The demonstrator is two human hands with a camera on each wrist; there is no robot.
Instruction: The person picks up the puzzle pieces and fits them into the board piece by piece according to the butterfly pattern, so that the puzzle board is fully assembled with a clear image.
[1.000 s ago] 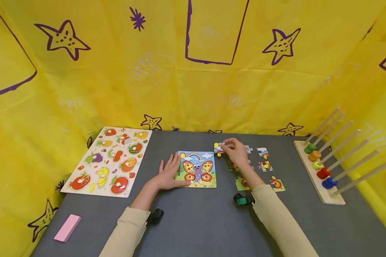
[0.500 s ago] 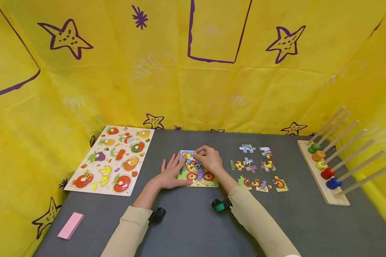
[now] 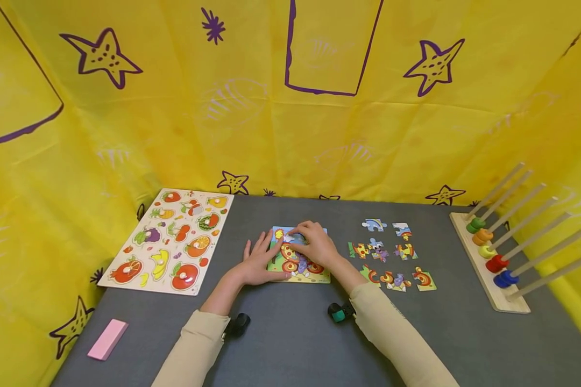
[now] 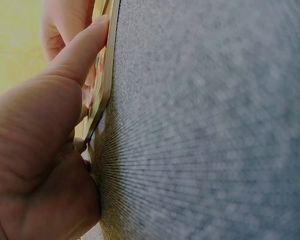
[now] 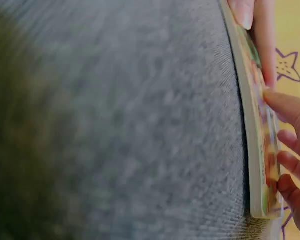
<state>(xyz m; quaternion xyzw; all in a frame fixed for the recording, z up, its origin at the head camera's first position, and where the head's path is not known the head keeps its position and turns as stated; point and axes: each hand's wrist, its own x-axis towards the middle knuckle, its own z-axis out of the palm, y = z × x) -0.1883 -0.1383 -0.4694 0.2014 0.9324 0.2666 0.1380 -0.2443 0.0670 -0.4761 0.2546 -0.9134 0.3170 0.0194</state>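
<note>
A square butterfly puzzle board [image 3: 302, 277] lies on the grey table, between both hands. The left hand [image 3: 257, 262] rests along its left side, fingers stretched out and thumb [image 4: 92, 42] lying along the near edge. A jigsaw piece [image 3: 278, 235] with a sun on it is at the board's top left corner. Bent over the upper board, the right hand [image 3: 317, 244] has thumb and index finger at this piece's right side. In the right wrist view the right thumb [image 5: 282, 104] touches the board's face; the other fingertips sit close beside it.
Several loose puzzle pieces [image 3: 376, 250] lie right of the board. A fruit peg puzzle [image 3: 208, 269] stands to the left, with a pink block [image 3: 107, 339] nearer. At far right is a wooden peg rack [image 3: 513, 305] with coloured rings. A yellow curtain [image 3: 252, 134] hangs behind.
The right hand has carried the sun piece from the right of the board to its top left corner; its thumb and index finger have since spread apart. The left hand stays on the board.
</note>
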